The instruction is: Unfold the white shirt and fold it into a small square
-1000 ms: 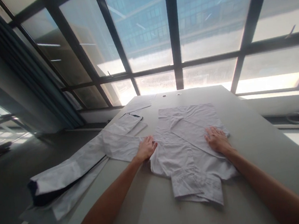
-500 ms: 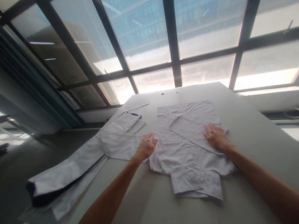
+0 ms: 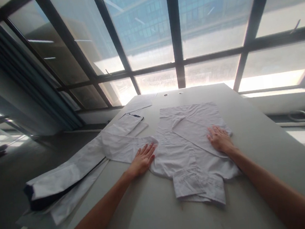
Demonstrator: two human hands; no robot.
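Observation:
A white garment [image 3: 180,155], collared by the look of its near end, lies face-down or folded on the white table [image 3: 251,206]; which side is up I cannot tell. One sleeve is folded diagonally across its body. My right hand [image 3: 219,138] rests flat on the right part of the cloth, fingers stretched out. At the left edge, where white cloth runs off to the left, my left hand [image 3: 142,160] lies flat with its fingers extended, its palm partly over the cloth and the tabletop. Both hands are open and grip nothing.
Left of the garment, long white fabric with dark navy edges [image 3: 71,175] reaches to the table's left edge. More flat white pieces [image 3: 136,105] lie at the far left corner. Beyond the table stands a large framed window [image 3: 142,23]; a dark curtain [image 3: 23,70] hangs at the left.
My left hand has shifted slightly left and down, and its fingers have flattened out. The cloth beneath it now lies flatter at that edge. My right hand has barely moved.

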